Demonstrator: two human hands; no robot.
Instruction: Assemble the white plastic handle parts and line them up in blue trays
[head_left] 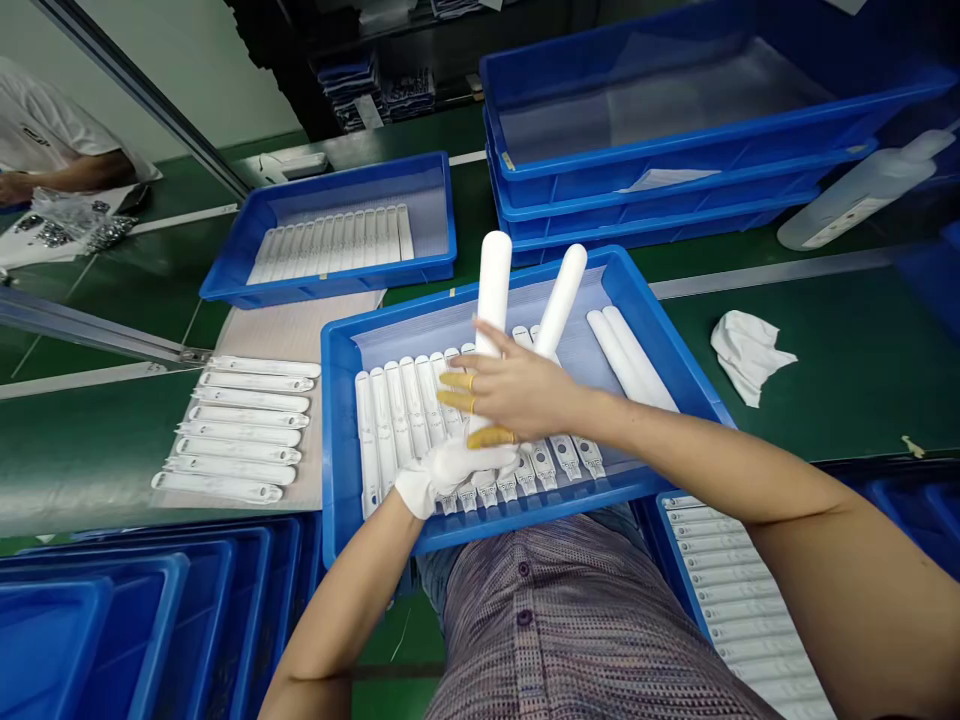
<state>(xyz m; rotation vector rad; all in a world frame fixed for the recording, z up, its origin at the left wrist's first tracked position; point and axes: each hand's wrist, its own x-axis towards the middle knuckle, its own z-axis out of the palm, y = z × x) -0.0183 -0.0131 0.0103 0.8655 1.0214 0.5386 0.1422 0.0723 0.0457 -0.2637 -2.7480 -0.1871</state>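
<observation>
A long white plastic casing (494, 275) with a rounded end stands up between my hands, above the blue tray (341, 440). My left hand (465, 468), in a white glove, is closed round its lower end. My right hand (517, 390), with yellow covers on several fingertips, lies across the same casing with its fingers curled over it. A second white casing (562, 298) slants up from behind my right hand; its lower end is hidden, and I cannot tell what supports it. In the tray below, slim white casings (390, 410) lie in a row, partly covered by my hands.
Two smooth casings (630, 360) lie at the tray's right. Several casings (240, 430) rest on a mat at left. Behind stand a filled blue tray (442, 265) and stacked trays (675, 150). A bottle (862, 190) and white cloth (750, 352) are at right. A co-worker (67, 140) sits far left.
</observation>
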